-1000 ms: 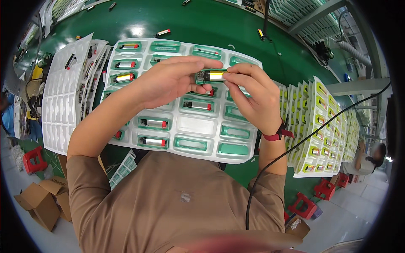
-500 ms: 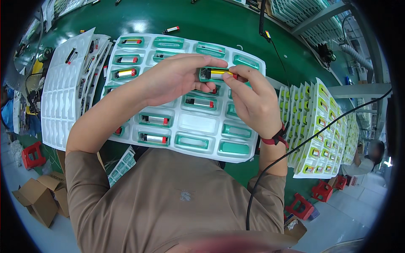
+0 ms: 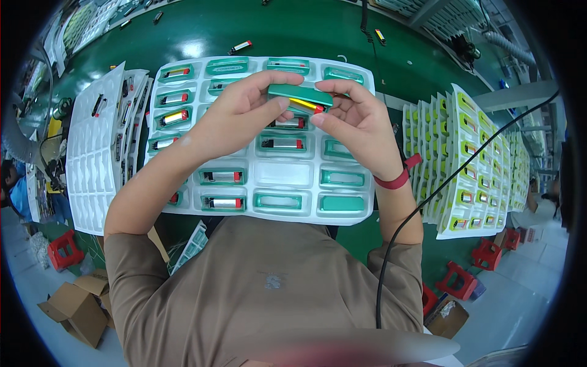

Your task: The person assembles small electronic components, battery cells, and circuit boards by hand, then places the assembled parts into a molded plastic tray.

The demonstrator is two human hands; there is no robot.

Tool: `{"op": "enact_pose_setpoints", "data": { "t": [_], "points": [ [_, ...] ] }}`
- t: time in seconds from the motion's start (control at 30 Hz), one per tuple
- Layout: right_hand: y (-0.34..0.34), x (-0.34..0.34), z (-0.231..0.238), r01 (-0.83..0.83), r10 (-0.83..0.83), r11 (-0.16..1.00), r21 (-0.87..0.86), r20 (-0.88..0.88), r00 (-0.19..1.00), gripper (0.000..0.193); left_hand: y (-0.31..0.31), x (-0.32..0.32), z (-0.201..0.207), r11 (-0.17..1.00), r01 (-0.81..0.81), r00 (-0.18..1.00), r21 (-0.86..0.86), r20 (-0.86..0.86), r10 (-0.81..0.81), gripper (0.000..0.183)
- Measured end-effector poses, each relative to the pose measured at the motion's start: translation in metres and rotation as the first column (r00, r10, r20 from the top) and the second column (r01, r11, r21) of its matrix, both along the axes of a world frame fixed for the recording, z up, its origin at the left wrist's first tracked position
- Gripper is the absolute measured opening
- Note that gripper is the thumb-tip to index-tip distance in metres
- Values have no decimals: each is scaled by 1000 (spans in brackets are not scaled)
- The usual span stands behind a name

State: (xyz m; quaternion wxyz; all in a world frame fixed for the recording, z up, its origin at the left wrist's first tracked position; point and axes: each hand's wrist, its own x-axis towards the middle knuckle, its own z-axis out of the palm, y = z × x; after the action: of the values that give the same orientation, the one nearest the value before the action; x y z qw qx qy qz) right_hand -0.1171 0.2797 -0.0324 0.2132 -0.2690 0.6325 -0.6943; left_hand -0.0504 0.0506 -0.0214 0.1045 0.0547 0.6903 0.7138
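Observation:
Above the far middle of a white moulded tray (image 3: 283, 174), both hands hold a small green plastic shell (image 3: 299, 95). My left hand (image 3: 238, 116) grips its left end between thumb and fingers. Around the right end are the fingers and thumb of my right hand (image 3: 358, 125), closed on the same shell. The shell is tilted, its long outer side up. A yellow cylinder with a red end (image 3: 306, 105) shows under its near edge, by my right thumb. Tray pockets around hold green shells, some with a silver cylinder with a red end (image 3: 282, 144) inside.
On the left leans a stack of white trays (image 3: 92, 153) with dark small parts in it. To the right stand several trays with yellow-green pieces (image 3: 468, 165). A loose cylinder (image 3: 241, 46) lies on the green table (image 3: 202, 30). A black cable (image 3: 452, 202) hangs beside my right arm.
The green shell has tipped, so its open side with the yellow cylinder has turned from facing up to facing toward me. My right fingers have shifted from the cylinder's end onto the shell.

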Motion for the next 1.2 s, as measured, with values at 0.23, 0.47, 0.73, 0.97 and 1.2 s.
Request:
{"op": "enact_pose_setpoints", "data": {
  "t": [0.23,0.47,0.73,0.97,1.2],
  "points": [
    [2,2,12,-83,87,996,-27,153,984,40,-5,0,0,985,98,989,143,94,-113,42],
    [0,-1,5,-83,108,987,-135,190,976,34,-6,-2,-2,921,79,977,382,153,-148,42],
    [-5,4,3,49,-46,996,-70,44,998,32,1,-3,2,970,11,992,243,121,-42,42],
    [-1,1,2,122,-92,977,173,-173,981,29,1,-6,-3,999,32,999,-6,-3,-32,38],
    [-7,1,-15,117,-118,993,-21,-214,970,30,6,0,-6,993,-13,997,-121,-83,3,35]
  ]
}}
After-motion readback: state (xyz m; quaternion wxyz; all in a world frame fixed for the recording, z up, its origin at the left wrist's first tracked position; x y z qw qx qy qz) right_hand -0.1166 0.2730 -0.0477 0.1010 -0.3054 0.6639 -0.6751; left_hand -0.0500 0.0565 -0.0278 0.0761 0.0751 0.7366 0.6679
